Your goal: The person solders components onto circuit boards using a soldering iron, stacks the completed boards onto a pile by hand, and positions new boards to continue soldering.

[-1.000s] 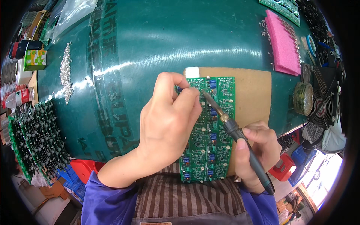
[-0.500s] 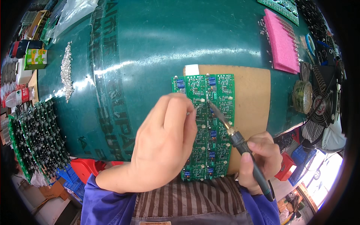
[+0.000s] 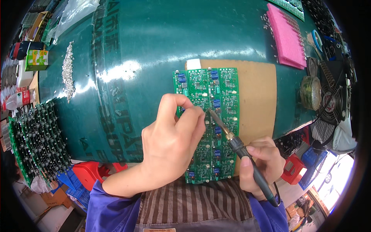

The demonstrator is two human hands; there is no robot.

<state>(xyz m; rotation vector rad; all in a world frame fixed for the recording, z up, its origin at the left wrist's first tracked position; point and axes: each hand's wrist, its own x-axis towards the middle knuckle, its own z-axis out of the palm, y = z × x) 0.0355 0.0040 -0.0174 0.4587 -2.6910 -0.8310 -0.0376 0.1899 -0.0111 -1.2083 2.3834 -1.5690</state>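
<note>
A green circuit board panel (image 3: 228, 104), divided into several like sections with blue and white components, lies on a brown board. My right hand (image 3: 262, 166) grips a soldering iron (image 3: 243, 150) by its dark handle. The iron's tip rests on or just above the middle seam of the panel, in the second row from the far edge. Over the panel's left side, my left hand (image 3: 170, 135) is closed in a pinch beside the tip. Whatever sits between its fingertips is too small or hidden to make out.
The brown board (image 3: 259, 100) extends right of the panel. A pink foam block (image 3: 286, 38) with rows of pins stands far right, near a roll of tape (image 3: 311, 92) and a fan (image 3: 333, 106). Leftward are a pile of small silvery pieces (image 3: 68, 73) and stacked circuit boards (image 3: 38, 139).
The iron's tip has moved toward me along the panel, from near the first row's lower edge into the second row. My left hand has followed, its fingers more bent. The whole view has shifted slightly.
</note>
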